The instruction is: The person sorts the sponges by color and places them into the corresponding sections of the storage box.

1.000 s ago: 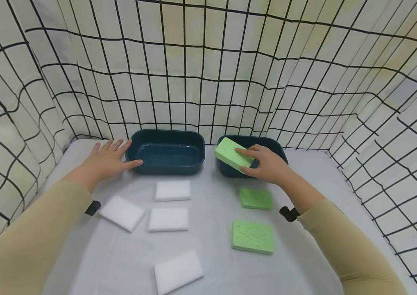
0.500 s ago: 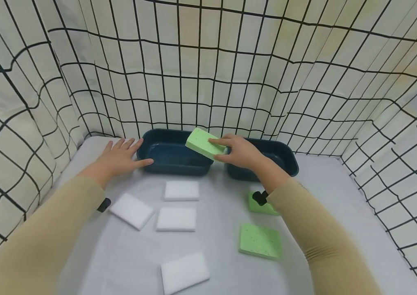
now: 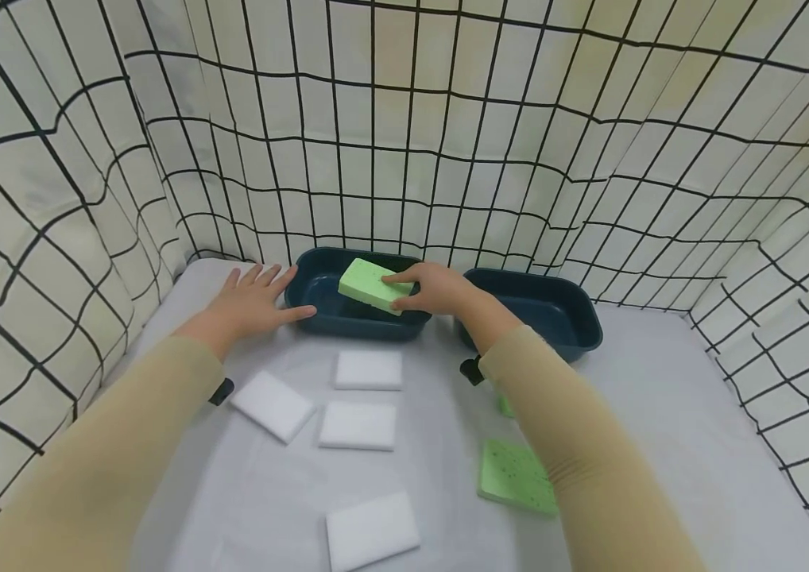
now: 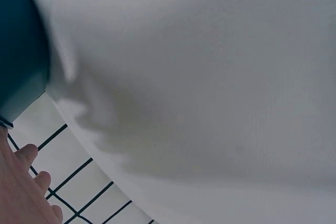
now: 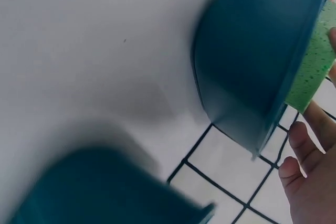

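Over the left dark blue bin (image 3: 361, 327), my right hand (image 3: 440, 290) pinches a green sponge (image 3: 369, 284) by its right end, thumb in front and fingers on top. The sponge is slightly tilted and overlaps the bin's inside. In the right wrist view the green sponge (image 5: 315, 61) shows beyond the bin's rim (image 5: 294, 72). My left hand (image 3: 250, 302) lies with fingers spread at the left bin's left end, its thumb at the rim. Fingers of the left hand (image 4: 23, 182) also show beside the bin (image 4: 21, 51) in the left wrist view.
A second dark blue bin (image 3: 562, 314) stands to the right, partly behind my right forearm. Several white sponges (image 3: 358, 425) lie on the white cloth. A green sponge (image 3: 515, 477) and another green sponge (image 3: 506, 407) are partly hidden by the right sleeve. Black wire grid (image 3: 412, 143) encloses the table.
My right hand has carried the green sponge leftward from over the right bin to over the left bin. The left hand stays at the left bin's end. The head view has shifted slightly.
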Demonstrator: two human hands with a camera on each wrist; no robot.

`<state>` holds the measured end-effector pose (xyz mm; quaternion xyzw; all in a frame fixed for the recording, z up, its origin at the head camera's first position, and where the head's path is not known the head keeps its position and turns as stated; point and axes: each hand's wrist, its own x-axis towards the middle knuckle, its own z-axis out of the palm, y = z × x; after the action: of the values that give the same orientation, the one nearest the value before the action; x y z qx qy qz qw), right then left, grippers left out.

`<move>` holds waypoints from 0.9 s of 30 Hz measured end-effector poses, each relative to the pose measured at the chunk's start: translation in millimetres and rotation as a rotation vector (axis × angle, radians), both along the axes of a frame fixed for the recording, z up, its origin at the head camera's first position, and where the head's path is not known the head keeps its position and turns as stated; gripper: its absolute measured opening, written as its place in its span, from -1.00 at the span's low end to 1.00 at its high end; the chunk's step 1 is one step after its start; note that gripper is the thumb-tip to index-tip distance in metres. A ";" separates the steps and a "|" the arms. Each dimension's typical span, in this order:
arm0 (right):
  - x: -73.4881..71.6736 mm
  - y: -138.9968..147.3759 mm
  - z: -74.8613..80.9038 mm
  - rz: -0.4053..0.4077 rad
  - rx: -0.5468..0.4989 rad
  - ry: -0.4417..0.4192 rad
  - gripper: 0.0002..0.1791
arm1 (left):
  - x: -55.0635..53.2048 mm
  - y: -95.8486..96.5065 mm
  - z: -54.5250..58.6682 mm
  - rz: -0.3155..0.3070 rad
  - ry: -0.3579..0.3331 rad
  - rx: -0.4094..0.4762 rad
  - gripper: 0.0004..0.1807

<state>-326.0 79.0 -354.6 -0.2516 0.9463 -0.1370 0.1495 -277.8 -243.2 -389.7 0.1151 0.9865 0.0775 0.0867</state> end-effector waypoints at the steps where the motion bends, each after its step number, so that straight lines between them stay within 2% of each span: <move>1: -1.7 -2.6 -2.1 0.000 0.015 -0.009 -0.34 | 0.0 0.5 0.2 -0.001 -0.001 0.000 0.19; 8: -11.5 -18.5 -15.1 0.035 0.111 -0.029 -0.35 | -0.6 0.1 -2.0 0.015 -0.009 -0.002 0.18; 12: -13.6 -27.8 -19.8 0.044 0.146 -0.014 -0.36 | -1.1 -0.6 -2.2 0.018 -0.014 -0.007 0.20; 19: -13.7 -28.2 -27.2 0.058 0.220 0.007 -0.37 | -2.9 4.9 -2.7 0.016 -0.013 -0.023 0.22; 22: -14.2 -27.3 -27.5 0.059 0.219 0.028 -0.35 | -2.9 4.9 -2.8 0.019 -0.012 -0.020 0.20; 27: -14.5 -27.7 -23.8 0.050 0.134 0.066 -0.33 | -2.0 2.7 -3.3 0.024 -0.007 -0.030 0.20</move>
<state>-340.5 51.3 -378.5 -0.2691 0.9512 -0.0613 0.1381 -279.7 -240.5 -393.0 0.1017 0.9886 0.0642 0.0910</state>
